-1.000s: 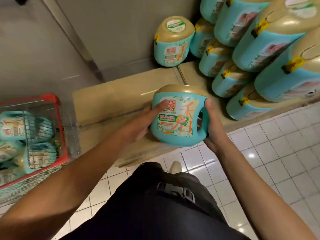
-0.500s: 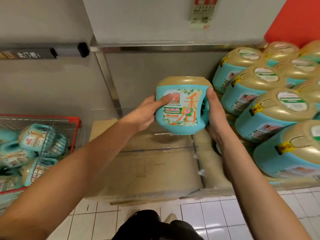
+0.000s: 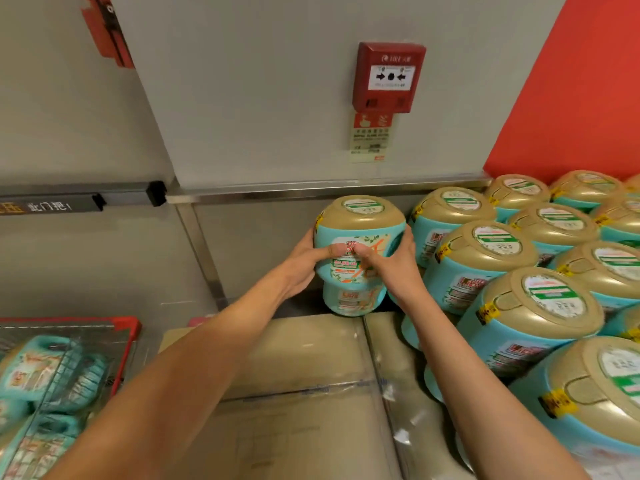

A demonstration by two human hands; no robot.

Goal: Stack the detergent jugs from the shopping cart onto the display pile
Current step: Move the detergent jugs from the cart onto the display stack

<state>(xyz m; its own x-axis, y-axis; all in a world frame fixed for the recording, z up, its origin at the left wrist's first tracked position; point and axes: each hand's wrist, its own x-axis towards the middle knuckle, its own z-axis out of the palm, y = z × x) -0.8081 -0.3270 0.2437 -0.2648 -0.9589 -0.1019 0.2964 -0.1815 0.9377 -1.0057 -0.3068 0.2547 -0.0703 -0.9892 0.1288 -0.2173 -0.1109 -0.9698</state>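
- Grey wall (image 3: pixel 259 98) closes off a shop corner, with a steel rail (image 3: pixel 311 190) running across it at mid-height.
- Just off centre toward 1 o'clock: the held jug (image 3: pixel 360 237), teal with its gold cap uppermost, upright, directly over a second jug (image 3: pixel 353 301). Whether the two touch cannot be told.
- At its 9 o'clock side: the left hand (image 3: pixel 304 263) grasps the body, fingers wrapped behind and thumb laid across the front label.
- At its 3 o'clock side: the right hand (image 3: pixel 393 268) grasps likewise, thumb on the label. The two thumb tips nearly meet.
- From 2 to 5 o'clock: the display pile (image 3: pixel 512 271), jugs in stepped rows with caps up, just beside the held jug.
- At 6 o'clock: the cardboard base (image 3: pixel 294 358), wrapped in clear film, bearing the second jug at its far edge.
- At 8 o'clock: the shopping cart (image 3: pixel 130 341), red-rimmed wire, well apart from the pile, holding spare jugs (image 3: pixel 45 372) lying on their sides.
- At 12 o'clock: a red alarm box (image 3: pixel 389 76) on the wall.
- At 2 o'clock: a red panel (image 3: pixel 571 81).
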